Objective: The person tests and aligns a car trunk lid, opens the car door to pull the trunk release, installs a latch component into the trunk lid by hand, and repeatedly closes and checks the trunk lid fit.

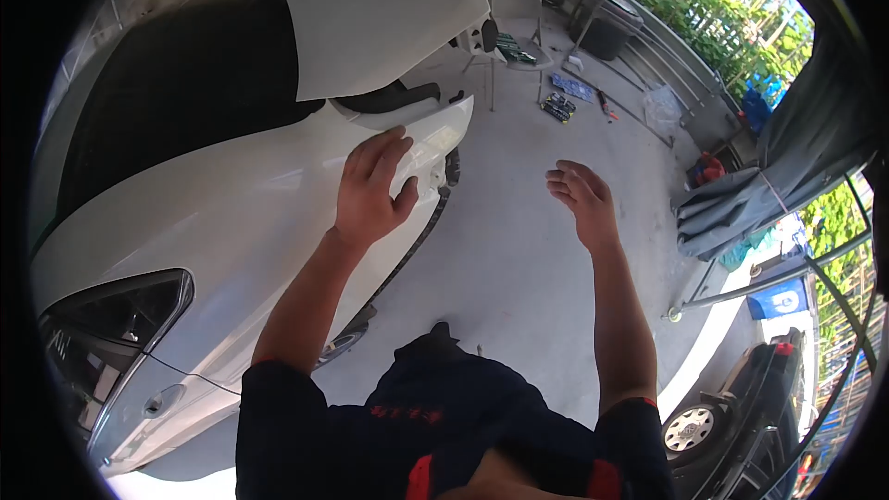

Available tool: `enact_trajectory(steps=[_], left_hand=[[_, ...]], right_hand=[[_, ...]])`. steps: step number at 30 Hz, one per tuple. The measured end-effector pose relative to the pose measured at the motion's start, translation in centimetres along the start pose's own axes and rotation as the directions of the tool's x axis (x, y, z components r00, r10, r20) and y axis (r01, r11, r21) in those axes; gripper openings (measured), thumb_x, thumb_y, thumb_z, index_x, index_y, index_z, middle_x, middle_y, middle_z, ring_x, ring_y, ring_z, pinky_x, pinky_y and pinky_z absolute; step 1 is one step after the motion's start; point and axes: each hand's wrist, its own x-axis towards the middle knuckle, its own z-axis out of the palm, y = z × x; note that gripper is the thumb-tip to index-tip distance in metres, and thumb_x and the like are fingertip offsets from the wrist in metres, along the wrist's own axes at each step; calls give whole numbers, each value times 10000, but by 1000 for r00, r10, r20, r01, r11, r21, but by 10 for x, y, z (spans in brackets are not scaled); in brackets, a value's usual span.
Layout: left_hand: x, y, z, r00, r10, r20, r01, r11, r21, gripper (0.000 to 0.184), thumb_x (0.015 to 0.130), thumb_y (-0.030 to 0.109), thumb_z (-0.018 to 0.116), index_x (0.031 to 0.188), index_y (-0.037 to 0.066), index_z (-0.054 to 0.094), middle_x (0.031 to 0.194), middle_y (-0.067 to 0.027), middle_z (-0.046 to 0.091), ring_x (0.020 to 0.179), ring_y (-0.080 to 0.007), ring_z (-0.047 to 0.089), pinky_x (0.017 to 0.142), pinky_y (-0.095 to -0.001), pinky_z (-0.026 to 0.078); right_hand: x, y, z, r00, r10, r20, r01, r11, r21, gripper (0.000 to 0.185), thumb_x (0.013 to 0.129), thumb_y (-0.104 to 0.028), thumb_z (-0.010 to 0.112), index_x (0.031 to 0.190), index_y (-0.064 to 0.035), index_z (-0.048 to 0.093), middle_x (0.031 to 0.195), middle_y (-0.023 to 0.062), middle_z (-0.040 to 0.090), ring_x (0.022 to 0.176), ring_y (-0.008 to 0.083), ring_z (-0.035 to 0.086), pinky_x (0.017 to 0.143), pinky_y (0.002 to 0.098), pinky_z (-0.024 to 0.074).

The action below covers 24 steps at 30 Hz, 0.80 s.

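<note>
Both up, loose and empty: left hand (pixel 373 187) over the white car (pixel 227 185), right hand (pixel 581 194) above the floor (pixel 505 250), light touch looks wisest!

The car (pixel 222 194) stood to the left, its raised lid (pixel 380 14) ahead. The left hand (pixel 373 187) was over the car's side, the right hand (pixel 582 194) over the floor (pixel 519 231). Farther forward, a chair (pixel 516 6) stood beyond the lid; a plastic bag (pixel 661 105) lay to its right. A draped cover (pixel 732 204) hung right, a second car (pixel 741 407) nearer, lower right.
</note>
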Motion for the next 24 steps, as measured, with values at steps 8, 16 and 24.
enact_trajectory(steps=[8, 16, 24], left_hand=[[155, -82, 53, 941, -323, 99, 183, 733, 655, 1031, 827, 297, 869, 1671, 78, 318, 1728, -180, 358, 1595, -404, 360, 1312, -558, 293], [178, -96, 69, 873, -419, 248, 136, 698, 703, 1015, 786, 263, 899, 1638, 89, 376, 1717, -153, 392, 1572, -376, 405, 1295, -504, 373], [187, -86, 83, 854, -449, 263, 145, 690, 709, 1040, 733, 84, 812, 1669, 57, 360, 1740, -134, 374, 1601, -328, 366, 1333, -430, 336]], right_hand=[[278, -25, 182, 939, 11, 344, -187, 856, 481, 535, 1081, -403, 658, 1425, -2, 574, 1370, 138, 656, 1319, 277, 620, 1113, 441, 522], [296, -52, 227, 967, 7, 256, -224, 510, 831, 607, 1059, -373, 669, 1504, 10, 513, 1443, 125, 592, 1310, 267, 594, 1105, 437, 505], [319, -37, 192, 941, -145, 306, -41, 848, 528, 511, 1097, -374, 614, 1346, 69, 575, 1274, 131, 644, 1146, 222, 601, 1002, 354, 483]])
